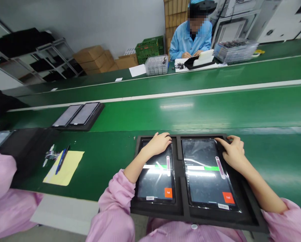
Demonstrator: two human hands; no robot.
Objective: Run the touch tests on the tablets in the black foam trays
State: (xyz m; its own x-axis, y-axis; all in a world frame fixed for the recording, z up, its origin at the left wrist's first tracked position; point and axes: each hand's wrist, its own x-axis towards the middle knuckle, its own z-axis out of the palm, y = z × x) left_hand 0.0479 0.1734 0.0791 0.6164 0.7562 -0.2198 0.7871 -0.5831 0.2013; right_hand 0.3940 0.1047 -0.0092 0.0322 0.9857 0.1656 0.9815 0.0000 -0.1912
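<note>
A black foam tray [180,188] lies at the table's front edge, with two tablets side by side in its slots. Both screens are lit, each with a green bar, a pink slider and a red "Fail" box. My left hand [159,143] rests over the top of the left tablet [154,183], fingers bent near its upper right corner and not closed round it. At the right tablet's [206,186] upper right corner, one finger of my right hand [233,151] touches the edge. The other fingers of that hand are spread over the tray's far rim.
Two more tablets [85,113] lie in a dark tray on the green belt, back left. A yellow paper [65,171] with pens [62,160] is to my left, beside a pink-sleeved neighbour [1,188]. Across the belt sits a person in blue [178,40], near stacked clear trays [233,52].
</note>
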